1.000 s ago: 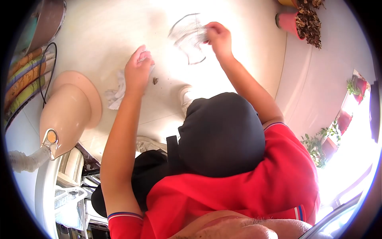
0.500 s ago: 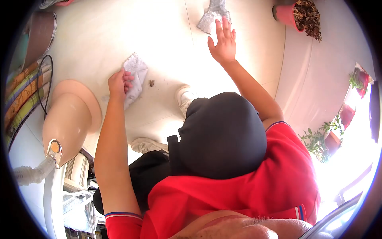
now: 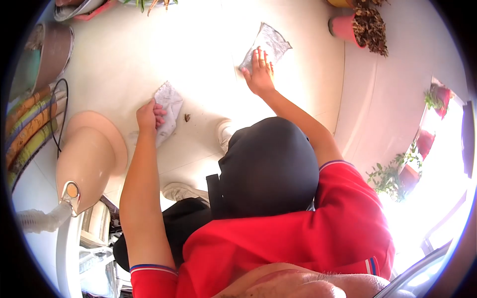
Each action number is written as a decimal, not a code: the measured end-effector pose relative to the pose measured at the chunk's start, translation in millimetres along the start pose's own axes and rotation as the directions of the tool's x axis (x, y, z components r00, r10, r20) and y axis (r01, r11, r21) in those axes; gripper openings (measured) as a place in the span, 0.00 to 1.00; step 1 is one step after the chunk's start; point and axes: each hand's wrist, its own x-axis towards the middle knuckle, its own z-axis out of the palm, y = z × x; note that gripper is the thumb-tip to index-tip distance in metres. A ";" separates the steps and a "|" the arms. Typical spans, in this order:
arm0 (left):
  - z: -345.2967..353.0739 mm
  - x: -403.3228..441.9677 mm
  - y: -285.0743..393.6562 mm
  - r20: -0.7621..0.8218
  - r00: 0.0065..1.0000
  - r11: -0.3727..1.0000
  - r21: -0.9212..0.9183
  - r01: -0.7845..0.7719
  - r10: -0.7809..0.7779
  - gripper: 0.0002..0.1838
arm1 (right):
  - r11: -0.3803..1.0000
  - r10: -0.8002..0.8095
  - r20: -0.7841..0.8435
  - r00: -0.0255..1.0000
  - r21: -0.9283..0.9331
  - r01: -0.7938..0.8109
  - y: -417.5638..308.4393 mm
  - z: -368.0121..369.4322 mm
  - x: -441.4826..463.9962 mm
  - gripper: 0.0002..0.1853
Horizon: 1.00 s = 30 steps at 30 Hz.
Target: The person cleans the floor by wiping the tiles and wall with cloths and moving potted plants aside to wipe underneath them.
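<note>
My left hand is closed on the edge of a pale cloth with a scalloped border, low over the floor at left. Part of that cloth is hidden behind the fingers. Farther out to the right, my right hand lies flat, fingers stretched out, on the near part of a grey cloth. That cloth is spread on the light tiled floor. A small dark brown bit sits on the floor just right of the pale cloth.
Beside my left arm stands a beige tapered container near a stack of patterned rolls or bundles. A pink pot lies tipped at the upper right with dry leaves at its mouth. Potted plants line the right side.
My right hand has come down and left, now pressed flat on the grey cloth, which lies more spread out. The left hand keeps the pale cloth. The view has shifted slightly.
</note>
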 end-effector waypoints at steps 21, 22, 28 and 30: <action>-1.5 1.2 6.9 0.039 0.999 0.999 -0.019 0.036 -0.036 0.20 | 0.991 -0.080 0.083 0.993 -0.099 0.088 -9.6 -66.4 87.7 0.45; -0.6 1.5 2.4 0.037 0.998 0.999 -0.011 0.049 -0.048 0.20 | 0.979 -0.081 0.099 0.992 -0.176 0.098 -16.3 -65.9 67.1 0.46; -3.5 6.0 -5.8 0.049 0.999 0.999 -0.053 0.004 -0.001 0.20 | 0.999 0.024 -0.052 0.998 -0.023 -0.026 -12.5 -69.0 123.4 0.46; -3.7 6.1 -3.3 0.043 0.999 0.999 -0.042 0.033 -0.031 0.20 | 0.999 0.013 -0.041 0.999 -0.035 -0.014 -11.8 -72.4 123.8 0.45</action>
